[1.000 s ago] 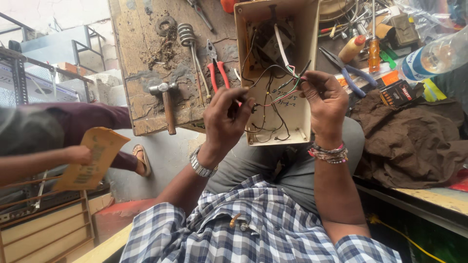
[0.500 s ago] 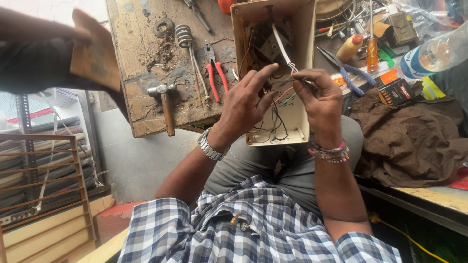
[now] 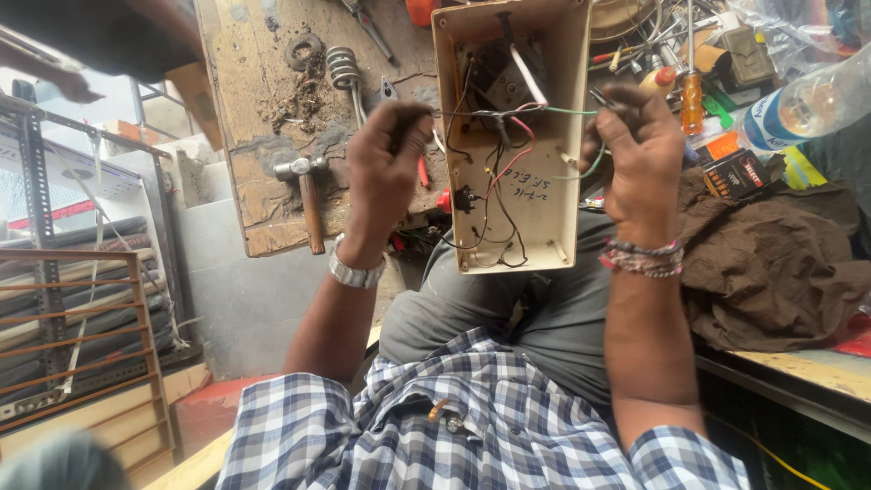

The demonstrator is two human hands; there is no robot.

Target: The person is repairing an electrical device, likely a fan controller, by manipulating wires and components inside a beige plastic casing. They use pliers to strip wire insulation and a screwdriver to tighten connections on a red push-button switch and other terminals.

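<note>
A cream box [image 3: 544,209] full of wires [image 3: 494,168] is propped on the lap at 12 o'clock. A wire is pinched in the curled left hand [image 3: 386,159], another in the right hand [image 3: 640,159]. A hammer [image 3: 307,195] lies at 9 o'clock, a brown cloth [image 3: 771,263] at 3 o'clock.

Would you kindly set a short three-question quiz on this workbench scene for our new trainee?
1. True or false: the open beige box holds loose wires.
2. Which tool lies on the wooden board beside the left hand? A hammer, B saw, C paintbrush.
3. What does the right hand wear at the wrist?

Key:
1. True; black, red and green wires cross inside.
2. A, the hammer.
3. Beaded bracelets.
</note>
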